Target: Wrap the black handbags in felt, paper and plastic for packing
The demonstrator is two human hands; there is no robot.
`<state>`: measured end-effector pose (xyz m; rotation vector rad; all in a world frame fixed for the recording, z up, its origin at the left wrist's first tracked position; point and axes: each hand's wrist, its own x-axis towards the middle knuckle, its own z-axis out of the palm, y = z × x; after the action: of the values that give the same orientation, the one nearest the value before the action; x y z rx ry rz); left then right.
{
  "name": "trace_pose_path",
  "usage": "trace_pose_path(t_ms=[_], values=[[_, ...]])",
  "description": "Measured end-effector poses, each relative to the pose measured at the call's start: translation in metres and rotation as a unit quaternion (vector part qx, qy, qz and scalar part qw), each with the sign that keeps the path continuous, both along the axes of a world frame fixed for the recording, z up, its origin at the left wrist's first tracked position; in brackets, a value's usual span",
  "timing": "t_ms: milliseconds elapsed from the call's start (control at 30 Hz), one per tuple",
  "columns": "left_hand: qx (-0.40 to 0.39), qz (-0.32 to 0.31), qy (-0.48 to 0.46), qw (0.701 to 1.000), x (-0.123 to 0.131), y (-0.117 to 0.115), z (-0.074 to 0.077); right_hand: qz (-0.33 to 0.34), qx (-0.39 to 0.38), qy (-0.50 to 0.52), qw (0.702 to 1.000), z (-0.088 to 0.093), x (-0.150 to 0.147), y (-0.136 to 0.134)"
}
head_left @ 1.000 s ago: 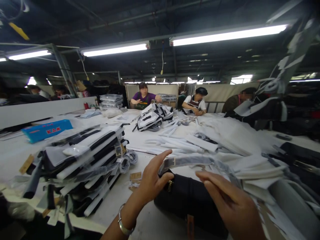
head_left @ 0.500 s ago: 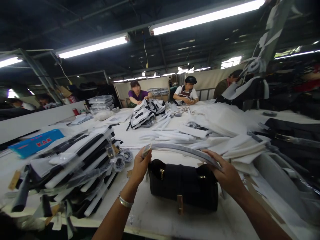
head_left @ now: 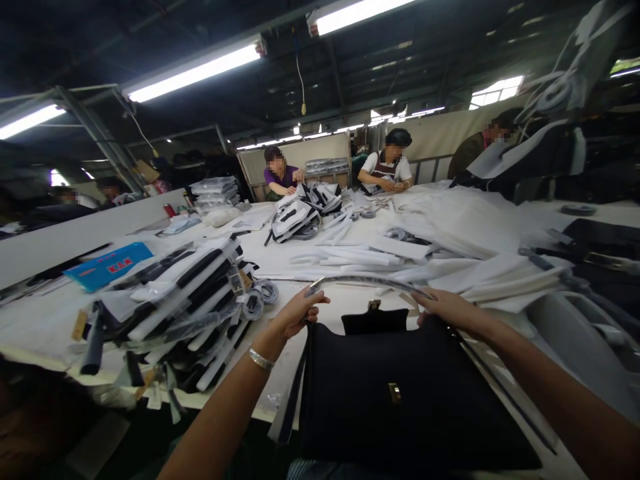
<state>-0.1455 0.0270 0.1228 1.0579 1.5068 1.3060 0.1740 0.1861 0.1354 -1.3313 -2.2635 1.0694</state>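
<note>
Holding by both ends: one plastic-wrapped handle [head_left: 367,281], arched above a black bag [head_left: 370,363].
Left hand [head_left: 301,311]: fingers curled around the handle's left end.
Right hand [head_left: 443,307]: narrowed on the handle's right end, beside the bag's top corner.
Bag: directly before the person, at the near edge of the table [head_left: 277,257], front face showing, one gold-toned fitting [head_left: 395,393]; flap [head_left: 376,323] standing beyond the top edge, metal catch [head_left: 374,305] uppermost.
Beside the left forearm: stack of partly wrapped pieces [head_left: 185,293].
Handling notes, as judged: level hands should keep the bag square; a light pinch probably spares the wrapping; the catch is best kept off the black front, against scratching.
</note>
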Motion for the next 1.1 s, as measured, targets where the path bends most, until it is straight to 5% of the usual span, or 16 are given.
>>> trace_pose_path(t_ms=[133, 267, 367, 467, 700, 967, 1100], values=[[-0.002, 0.051, 0.117, 0.992, 0.004, -0.012, -0.026, -0.015, 0.086, -0.01, 0.996, -0.024, 0.017, -0.011], [0.037, 0.056, 0.216, 0.974, 0.024, -0.051, -0.01, 0.085, 0.213, 0.003, 0.973, -0.023, 0.039, -0.056], [0.074, -0.099, 0.388, 0.913, 0.056, -0.082, -0.002, 0.227, 0.203, -0.003, 0.953, -0.025, 0.046, -0.091], [0.087, -0.231, 0.503, 0.828, 0.085, -0.098, -0.018, 0.286, 0.189, -0.009, 0.94, -0.045, 0.044, -0.107], [0.088, -0.243, 0.613, 0.746, 0.088, -0.102, -0.07, 0.288, 0.362, -0.068, 0.884, -0.098, 0.053, -0.114], [0.095, -0.271, 0.627, 0.724, 0.091, -0.088, -0.046, 0.339, 0.338, -0.126, 0.869, -0.07, 0.032, -0.122], [0.124, -0.275, 0.632, 0.713, 0.092, -0.082, -0.058, 0.345, 0.374, -0.116, 0.853, -0.086, 0.019, -0.118]])
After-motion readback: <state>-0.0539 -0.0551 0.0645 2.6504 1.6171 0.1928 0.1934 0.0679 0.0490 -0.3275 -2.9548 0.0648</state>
